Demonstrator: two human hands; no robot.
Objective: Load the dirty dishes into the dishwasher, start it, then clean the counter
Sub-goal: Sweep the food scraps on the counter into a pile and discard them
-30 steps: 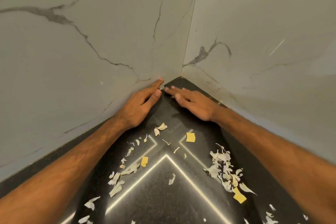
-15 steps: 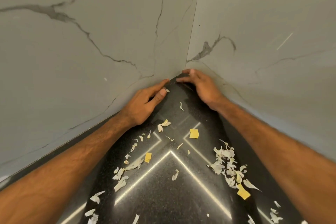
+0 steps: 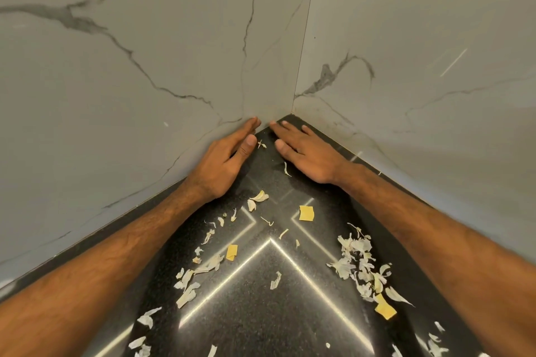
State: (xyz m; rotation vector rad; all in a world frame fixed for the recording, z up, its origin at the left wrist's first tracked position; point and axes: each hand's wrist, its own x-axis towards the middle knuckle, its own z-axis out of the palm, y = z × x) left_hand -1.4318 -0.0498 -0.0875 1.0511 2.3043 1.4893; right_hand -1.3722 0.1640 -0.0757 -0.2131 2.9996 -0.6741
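Observation:
A black speckled counter (image 3: 252,316) runs into a corner between two marble walls. My left hand (image 3: 226,159) lies on its edge against the left wall, fingers straight and together, holding nothing. My right hand (image 3: 307,151) rests flat on the counter near the corner, fingers spread toward the left hand. A small white peel scrap (image 3: 261,144) lies between the two hands. Pale garlic-like peels (image 3: 359,266) and small yellow squares (image 3: 306,213) are scattered over the counter nearer to me.
Grey-veined marble walls (image 3: 145,81) close the corner on the left and right. A line of peels (image 3: 200,266) runs along the inside of my left forearm. Another yellow piece (image 3: 385,310) lies near my right forearm. Bright light strips reflect in the counter.
My right hand has come out of the far corner and now lies flat with its fingertips close to my left hand. My left hand has barely moved.

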